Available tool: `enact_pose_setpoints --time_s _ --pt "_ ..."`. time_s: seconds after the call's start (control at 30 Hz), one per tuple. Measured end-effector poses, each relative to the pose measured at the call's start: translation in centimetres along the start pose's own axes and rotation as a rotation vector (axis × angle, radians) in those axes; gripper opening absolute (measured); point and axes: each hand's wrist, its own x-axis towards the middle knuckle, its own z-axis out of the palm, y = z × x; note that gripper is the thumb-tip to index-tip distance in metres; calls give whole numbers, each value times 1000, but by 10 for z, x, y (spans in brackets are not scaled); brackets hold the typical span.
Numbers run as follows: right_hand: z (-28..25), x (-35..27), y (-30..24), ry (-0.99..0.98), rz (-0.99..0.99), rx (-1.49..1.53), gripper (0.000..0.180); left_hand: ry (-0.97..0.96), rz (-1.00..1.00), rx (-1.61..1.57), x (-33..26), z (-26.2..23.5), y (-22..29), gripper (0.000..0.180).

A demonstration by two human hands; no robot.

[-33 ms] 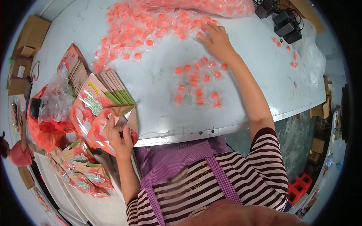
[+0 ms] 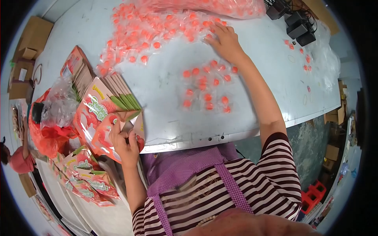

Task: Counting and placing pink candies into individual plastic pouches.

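My left hand (image 2: 126,146) is closed on the edge of a pink printed pouch (image 2: 103,133), its thumb and fingers at the pouch's open mouth. This pouch lies at the table's near left edge, by a fanned stack of similar pouches (image 2: 118,92). My right hand (image 2: 226,41) reaches far forward, palm down with fingers stretched and apart. Its fingertips touch the right end of a wide heap of small clear sachets (image 2: 157,29), each with a round orange-red piece inside. Nearer to me, a loose group of the same sachets (image 2: 208,96) is spread on the table.
A large clear bag of sachets (image 2: 232,7) lies at the back. Black power adapters (image 2: 301,27) sit at the far right, beside crumpled clear plastic (image 2: 327,59). A red plastic bag (image 2: 47,129) and filled pouches (image 2: 88,177) on a white surface are at left. A person (image 2: 20,160) is beyond.
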Motion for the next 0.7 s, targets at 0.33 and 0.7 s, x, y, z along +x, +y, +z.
enact_pose_setpoints --time_s 0.33,0.7 --pt "-8 -16 -6 -49 -104 -238 40 13 11 0 -2 -5 1 16" --pt "-38 -47 -24 -314 -202 -32 35 23 18 17 -4 -4 1 17"
